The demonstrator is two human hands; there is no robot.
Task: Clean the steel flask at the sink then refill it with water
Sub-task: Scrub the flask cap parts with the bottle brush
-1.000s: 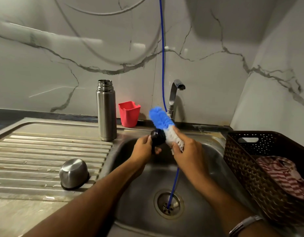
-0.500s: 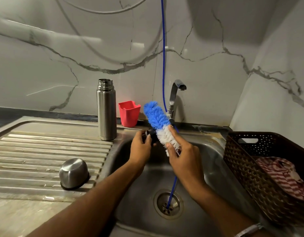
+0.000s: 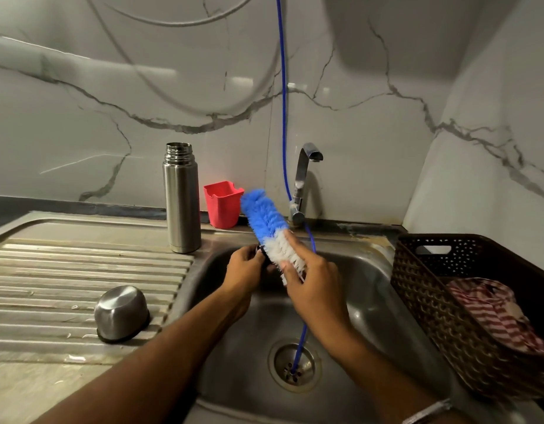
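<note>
The steel flask (image 3: pixel 181 200) stands upright and uncapped on the sink's back ledge, left of the basin (image 3: pixel 368 289). Its steel cup lid (image 3: pixel 121 313) lies upside down on the ribbed drainboard (image 3: pixel 50 270). Over the basin my right hand (image 3: pixel 313 283) grips the white part of a blue-and-white bottle brush (image 3: pixel 266 218), which points up and to the left. My left hand (image 3: pixel 244 270) holds a small black stopper (image 3: pixel 262 251) against the bristles; the stopper is mostly hidden by my fingers. The tap (image 3: pixel 304 179) stands behind, with no water running.
A red plastic cup (image 3: pixel 222 205) sits behind the brush by the wall. A thin blue hose (image 3: pixel 282 102) hangs from above and runs down into the drain (image 3: pixel 294 365). A brown woven basket (image 3: pixel 466 304) holding a striped cloth (image 3: pixel 493 310) stands right of the basin.
The brush has swung leftward and stands a little more upright. My left hand has closed further round the black stopper, which now shows less. Both hands stay over the basin.
</note>
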